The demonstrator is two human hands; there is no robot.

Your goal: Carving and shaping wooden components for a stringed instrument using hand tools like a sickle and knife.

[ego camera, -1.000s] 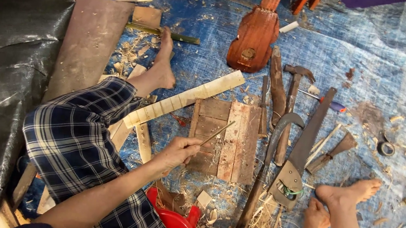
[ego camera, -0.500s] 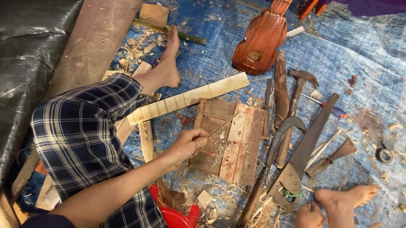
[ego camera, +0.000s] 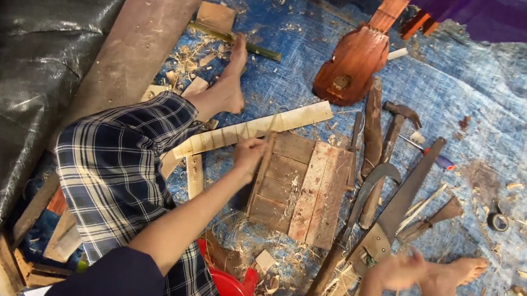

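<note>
My left hand (ego camera: 249, 153) is closed on a thin wooden sliver (ego camera: 272, 122) that points up and away from me. The hand rests at the left edge of a small slatted wooden board (ego camera: 301, 182). Just beyond it, a long pale wooden strip with cut notches (ego camera: 259, 129) lies across my left leg in checked cloth. My right hand (ego camera: 401, 268) is blurred by motion, low at the right, just above my bare right foot (ego camera: 464, 270). What it holds cannot be made out.
On the blue tarp (ego camera: 500, 91) lie a small brown guitar-shaped body (ego camera: 355, 61), a hammer (ego camera: 394, 124), a curved sickle (ego camera: 373, 182), a saw (ego camera: 400, 206) and a tape roll (ego camera: 497, 221). A plank (ego camera: 133, 50) and black plastic sheet (ego camera: 30, 86) are at left. Shavings lie all around.
My left hand has moved up from the board's lower left to its upper left corner, with the sliver now pointing up. My right hand has lifted and blurs near the foot.
</note>
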